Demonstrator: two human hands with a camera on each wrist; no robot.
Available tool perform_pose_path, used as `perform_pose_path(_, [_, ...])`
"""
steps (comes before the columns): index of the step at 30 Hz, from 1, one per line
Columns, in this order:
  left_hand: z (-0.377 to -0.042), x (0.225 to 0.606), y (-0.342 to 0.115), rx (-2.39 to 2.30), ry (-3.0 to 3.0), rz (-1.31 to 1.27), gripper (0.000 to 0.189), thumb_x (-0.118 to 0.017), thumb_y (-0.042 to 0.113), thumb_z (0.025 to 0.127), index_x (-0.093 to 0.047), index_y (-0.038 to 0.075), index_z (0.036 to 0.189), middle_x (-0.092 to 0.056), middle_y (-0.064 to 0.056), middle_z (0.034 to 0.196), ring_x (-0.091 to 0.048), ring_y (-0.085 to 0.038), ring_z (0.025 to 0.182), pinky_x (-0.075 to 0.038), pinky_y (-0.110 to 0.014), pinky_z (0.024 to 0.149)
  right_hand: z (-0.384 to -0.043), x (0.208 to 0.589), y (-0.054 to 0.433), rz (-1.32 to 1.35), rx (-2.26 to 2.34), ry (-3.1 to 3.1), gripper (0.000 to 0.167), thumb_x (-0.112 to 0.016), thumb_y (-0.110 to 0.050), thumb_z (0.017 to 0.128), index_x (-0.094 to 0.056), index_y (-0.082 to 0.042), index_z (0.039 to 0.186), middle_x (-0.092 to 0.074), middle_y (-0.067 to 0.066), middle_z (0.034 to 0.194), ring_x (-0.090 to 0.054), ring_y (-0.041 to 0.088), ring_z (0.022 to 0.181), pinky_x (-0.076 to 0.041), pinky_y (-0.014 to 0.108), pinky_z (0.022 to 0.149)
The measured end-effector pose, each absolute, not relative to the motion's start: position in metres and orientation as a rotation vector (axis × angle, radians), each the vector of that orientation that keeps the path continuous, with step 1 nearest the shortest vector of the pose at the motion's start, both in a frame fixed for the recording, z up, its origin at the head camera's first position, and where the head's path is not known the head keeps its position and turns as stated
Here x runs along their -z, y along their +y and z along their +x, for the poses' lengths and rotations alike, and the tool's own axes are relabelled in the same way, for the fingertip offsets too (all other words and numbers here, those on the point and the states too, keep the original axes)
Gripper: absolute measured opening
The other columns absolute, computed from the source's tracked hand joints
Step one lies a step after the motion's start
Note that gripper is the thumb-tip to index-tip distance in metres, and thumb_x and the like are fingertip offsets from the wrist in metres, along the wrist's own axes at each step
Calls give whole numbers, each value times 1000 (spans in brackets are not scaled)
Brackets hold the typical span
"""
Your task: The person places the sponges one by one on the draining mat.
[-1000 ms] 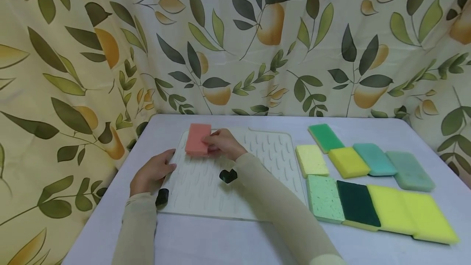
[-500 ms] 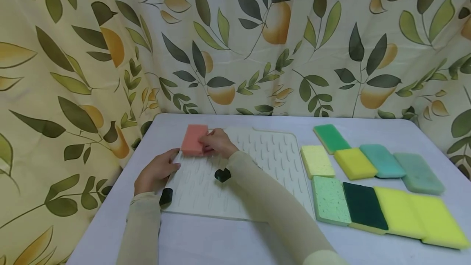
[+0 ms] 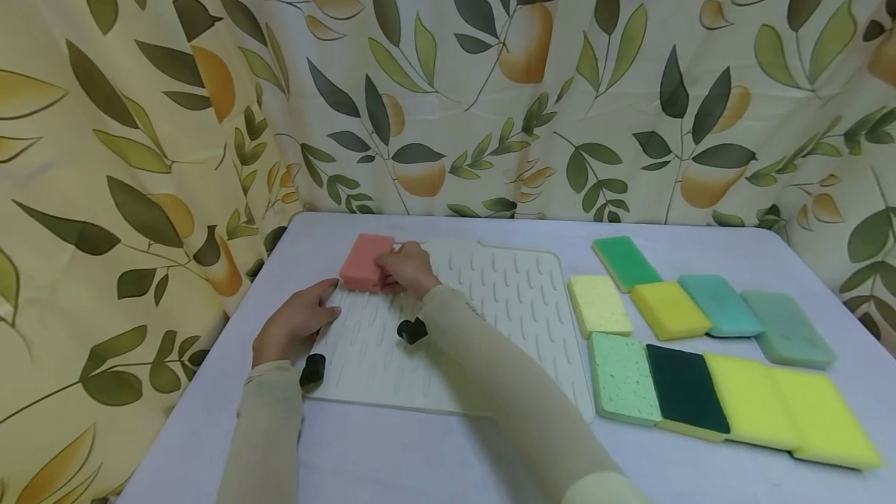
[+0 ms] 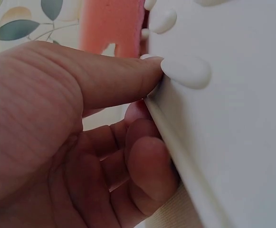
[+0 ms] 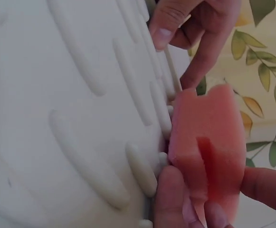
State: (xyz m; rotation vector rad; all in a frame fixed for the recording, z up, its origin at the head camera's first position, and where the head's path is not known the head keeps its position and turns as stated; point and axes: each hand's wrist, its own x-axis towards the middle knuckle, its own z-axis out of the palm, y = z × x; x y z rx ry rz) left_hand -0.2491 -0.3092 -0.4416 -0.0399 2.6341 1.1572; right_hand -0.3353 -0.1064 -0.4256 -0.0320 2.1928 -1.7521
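A pink sponge (image 3: 365,259) sits at the far left corner of a white drying mat (image 3: 511,325) with raised ridges. My right hand (image 3: 414,271) grips the sponge's right side between thumb and fingers. In the right wrist view the sponge (image 5: 223,123) shows a slit and a notched end, its lower face right at the ridges. At the mat's left edge is my left hand (image 3: 292,325). The left wrist view shows its thumb (image 4: 123,78) on top of the mat's rim, with curled fingers (image 4: 149,166) below, pinching the edge.
To the right of the mat lie several sponges: a green one (image 3: 625,261), pale yellow (image 3: 600,306), yellow (image 3: 670,309), teal (image 3: 719,306), speckled green (image 3: 623,378), dark green (image 3: 687,389) and bright yellow (image 3: 826,417). A leaf-patterned curtain (image 3: 448,123) hangs behind the white table (image 3: 392,457).
My right hand has moved the pink sponge left and lowered it towards the mat's far left corner. The left hand has stayed at the mat's left edge.
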Motion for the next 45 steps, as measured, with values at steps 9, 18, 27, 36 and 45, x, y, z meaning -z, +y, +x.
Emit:
perform_pose_path(9, [-253,436,-309,-1088,2677,17,67,-62,14,107,-32,-3,165,-58,-29,127,-59,-37,104,-49,-52,97,-336,425,-107,-30,1718,2277,21,-68,-18,105,-63,-1,94,-74,11,87,-72,17,71,-63,34,70])
perform_pose_path(18, [-251,432,-311,-1083,2670,-2,66,-62,15,107,-33,-3,164,-59,-28,120,-60,-35,96,-52,-48,88,-336,430,-104,-45,1699,2282,30,-68,-30,104,-61,-1,102,-73,8,87,-75,18,72,-62,29,69])
perform_pose_path(27, [-252,436,-308,-1047,2677,-42,68,-63,17,107,-34,-1,165,-57,-19,104,-56,-29,81,-48,-42,78,-322,435,-81,-172,1846,2075,32,-61,-28,109,-59,4,112,-66,16,115,-70,28,108,-60,35,91])
perform_pose_path(36, [-245,439,-308,-1035,2663,-78,67,-63,17,107,-33,-1,165,-56,-19,102,-59,-27,73,-51,-41,74,-306,438,-70,-290,1719,2084,30,-58,-29,108,-58,-1,120,-64,11,124,-67,27,120,-51,39,105])
perform_pose_path(45, [-247,441,-310,-1036,2651,-82,68,-63,20,108,-32,1,166,-56,-18,103,-56,-26,72,-49,-39,72,-300,438,-49,-395,1675,1998,52,-57,-35,112,-49,1,149,-52,15,150,-62,28,131,-47,41,112])
